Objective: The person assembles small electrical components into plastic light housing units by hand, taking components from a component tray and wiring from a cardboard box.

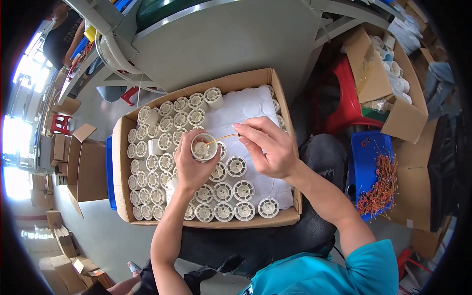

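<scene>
My left hand point(191, 164) is wrapped round a white plastic cup-shaped part point(204, 147), its hollow side turned up. From inside it a thin orange-yellow wire point(222, 138) runs out to the right. The wire's far end is pinched between thumb and fingers of my right hand point(265, 146), where a small dark tip shows. Below both hands lies an open cardboard box point(275, 73) with rows of similar white round parts point(223, 210), most showing spoked ends. A white sheet point(241, 105) covers the box's right part.
On the right a blue tray point(361, 142) holds a heap of orange-red wires point(381, 184). Behind it are a red stool point(344, 98) and a carton of white parts point(371, 73). A grey machine panel point(221, 46) stands ahead; an opened carton point(91, 169) is at left.
</scene>
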A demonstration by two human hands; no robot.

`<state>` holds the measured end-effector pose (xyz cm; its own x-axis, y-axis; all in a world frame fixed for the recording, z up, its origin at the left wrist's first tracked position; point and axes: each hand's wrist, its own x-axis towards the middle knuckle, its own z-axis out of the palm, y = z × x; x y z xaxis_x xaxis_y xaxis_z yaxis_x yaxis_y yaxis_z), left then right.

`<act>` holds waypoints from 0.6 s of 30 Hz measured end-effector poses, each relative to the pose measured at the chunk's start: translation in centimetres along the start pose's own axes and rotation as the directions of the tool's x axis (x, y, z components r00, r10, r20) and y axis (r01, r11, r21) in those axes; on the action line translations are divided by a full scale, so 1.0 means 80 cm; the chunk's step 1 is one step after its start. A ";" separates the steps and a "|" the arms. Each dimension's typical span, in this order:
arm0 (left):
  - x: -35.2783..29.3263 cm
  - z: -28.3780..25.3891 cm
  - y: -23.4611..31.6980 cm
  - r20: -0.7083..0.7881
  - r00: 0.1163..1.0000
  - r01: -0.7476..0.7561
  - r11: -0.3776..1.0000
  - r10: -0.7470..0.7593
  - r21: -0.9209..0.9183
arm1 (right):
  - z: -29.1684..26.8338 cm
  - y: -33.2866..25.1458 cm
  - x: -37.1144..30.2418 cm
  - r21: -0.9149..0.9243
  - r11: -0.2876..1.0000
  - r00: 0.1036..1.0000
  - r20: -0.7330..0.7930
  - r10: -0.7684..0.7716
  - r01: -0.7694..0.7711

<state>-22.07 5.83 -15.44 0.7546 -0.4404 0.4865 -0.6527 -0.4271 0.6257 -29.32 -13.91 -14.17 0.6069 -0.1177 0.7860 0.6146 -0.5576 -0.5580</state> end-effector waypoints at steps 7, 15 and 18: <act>0.001 0.002 0.000 -0.007 1.000 0.008 1.000 -0.008 -0.001 | 0.004 0.004 -0.003 -0.027 0.999 0.999 0.014 -0.041 0.041; -0.003 0.003 0.000 0.014 1.000 -0.021 0.999 0.021 0.023 | 0.010 0.005 -0.010 -0.090 0.984 0.985 0.088 -0.147 0.154; -0.003 0.001 0.005 0.017 0.999 -0.042 0.998 0.041 0.054 | 0.012 -0.002 -0.009 -0.093 0.987 0.986 0.116 -0.120 0.131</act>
<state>-22.48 5.72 -15.36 0.7261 -0.4706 0.5013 -0.6862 -0.4504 0.5712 -29.36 -12.93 -14.92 0.5828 0.0464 0.8113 0.6393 -0.6425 -0.4225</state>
